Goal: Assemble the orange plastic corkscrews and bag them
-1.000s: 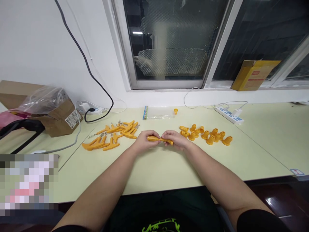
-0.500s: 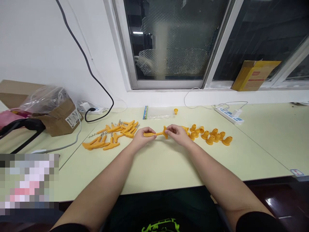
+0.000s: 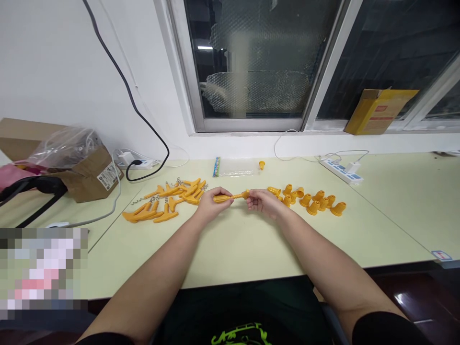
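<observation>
My left hand (image 3: 209,207) is closed round the grip of a yellow plastic tool (image 3: 230,197), held level just above the pale table (image 3: 251,249). My right hand (image 3: 263,201) pinches the tool's right end, where a small yellow cap sits on its tip. Left of my hands lies a heap of yellow corkscrew handles with metal spirals (image 3: 168,201). To the right stands a cluster of yellow cone-shaped caps (image 3: 309,200).
A clear plastic bag (image 3: 233,167) and one loose yellow cap (image 3: 261,165) lie near the wall. A cardboard box with a plastic bag (image 3: 77,165) sits at the left, a white power strip (image 3: 343,171) at the right, a black cable (image 3: 143,120) on the wall.
The tool was lifted and stretched out between both hands. The right hand slid along to its right end, and the flared cap there turned from side-on to in line with the shaft.
</observation>
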Demonstrator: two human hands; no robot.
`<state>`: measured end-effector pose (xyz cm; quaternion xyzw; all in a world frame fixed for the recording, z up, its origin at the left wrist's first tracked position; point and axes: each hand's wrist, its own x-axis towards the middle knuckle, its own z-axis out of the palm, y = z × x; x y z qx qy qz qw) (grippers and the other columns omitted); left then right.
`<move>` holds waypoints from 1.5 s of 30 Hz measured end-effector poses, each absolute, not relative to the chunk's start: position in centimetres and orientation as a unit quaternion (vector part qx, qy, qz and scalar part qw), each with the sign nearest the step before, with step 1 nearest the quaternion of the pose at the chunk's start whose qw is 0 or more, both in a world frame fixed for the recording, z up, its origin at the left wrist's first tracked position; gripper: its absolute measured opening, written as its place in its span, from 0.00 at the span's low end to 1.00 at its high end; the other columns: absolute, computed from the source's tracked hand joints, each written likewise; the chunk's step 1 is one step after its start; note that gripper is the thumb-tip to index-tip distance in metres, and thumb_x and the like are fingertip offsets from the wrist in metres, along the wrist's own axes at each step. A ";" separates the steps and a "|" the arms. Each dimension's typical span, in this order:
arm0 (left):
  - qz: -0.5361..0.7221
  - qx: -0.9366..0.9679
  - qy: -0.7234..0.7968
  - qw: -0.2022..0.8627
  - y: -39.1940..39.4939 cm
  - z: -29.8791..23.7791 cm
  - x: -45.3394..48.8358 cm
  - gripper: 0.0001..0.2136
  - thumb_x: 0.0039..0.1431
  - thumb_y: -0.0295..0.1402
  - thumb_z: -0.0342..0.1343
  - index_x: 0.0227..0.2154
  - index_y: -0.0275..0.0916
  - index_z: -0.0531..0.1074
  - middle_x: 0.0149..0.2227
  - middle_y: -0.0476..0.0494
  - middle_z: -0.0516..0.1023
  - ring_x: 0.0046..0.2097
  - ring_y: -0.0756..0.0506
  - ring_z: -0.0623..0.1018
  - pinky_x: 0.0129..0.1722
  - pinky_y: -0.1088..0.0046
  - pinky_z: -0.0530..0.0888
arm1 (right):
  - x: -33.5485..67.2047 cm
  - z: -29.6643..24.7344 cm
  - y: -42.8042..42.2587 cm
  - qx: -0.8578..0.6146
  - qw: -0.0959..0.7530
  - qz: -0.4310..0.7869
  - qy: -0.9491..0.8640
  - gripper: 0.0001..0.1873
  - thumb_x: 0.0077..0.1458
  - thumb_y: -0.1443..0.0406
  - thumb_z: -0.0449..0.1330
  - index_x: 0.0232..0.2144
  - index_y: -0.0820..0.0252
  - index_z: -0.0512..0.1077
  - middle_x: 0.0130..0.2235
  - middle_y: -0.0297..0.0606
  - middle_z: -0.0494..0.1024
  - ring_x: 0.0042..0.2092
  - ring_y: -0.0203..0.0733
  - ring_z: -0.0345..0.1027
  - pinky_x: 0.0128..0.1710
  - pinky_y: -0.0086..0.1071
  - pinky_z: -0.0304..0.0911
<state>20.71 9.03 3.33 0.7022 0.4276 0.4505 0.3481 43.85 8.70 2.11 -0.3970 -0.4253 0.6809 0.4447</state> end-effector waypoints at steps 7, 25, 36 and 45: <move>0.428 0.713 0.414 0.371 9.0 3.1 20.7 0.14 0.49 0.42 0.68 0.33 0.38 0.78 0.35 0.44 0.81 0.36 0.45 0.78 0.38 0.69 0.74 | 44.4 2.0 8.6 -0.419 0.371 0.637 -0.530 0.26 0.53 0.43 0.68 0.22 0.59 0.72 0.19 0.24 0.53 0.22 0.31 0.45 0.22 0.29 0.47; 0.446 0.646 0.439 0.437 9.5 3.2 20.6 0.17 0.46 0.44 0.71 0.34 0.38 0.78 0.31 0.45 0.80 0.32 0.47 0.78 0.37 0.69 0.75 | 44.3 2.1 8.2 -0.435 0.455 0.418 -0.655 0.20 0.53 0.52 0.68 0.44 0.56 0.76 0.47 0.40 0.77 0.43 0.41 0.71 0.41 0.34 0.67; 0.419 0.668 0.431 0.439 9.2 2.9 21.0 0.18 0.46 0.45 0.71 0.35 0.38 0.79 0.33 0.44 0.81 0.33 0.46 0.78 0.37 0.68 0.75 | 43.9 1.9 8.3 -0.423 0.483 0.434 -0.633 0.18 0.57 0.59 0.58 0.50 0.51 0.65 0.28 0.27 0.68 0.28 0.38 0.61 0.31 0.31 0.61; 0.455 0.623 0.400 0.496 9.8 2.3 20.5 0.19 0.47 0.44 0.72 0.37 0.37 0.77 0.31 0.45 0.81 0.32 0.47 0.79 0.39 0.67 0.77 | 44.7 2.6 7.7 -0.367 0.477 0.223 -0.767 0.19 0.54 0.62 0.63 0.50 0.51 0.75 0.54 0.44 0.70 0.55 0.49 0.67 0.49 0.41 0.67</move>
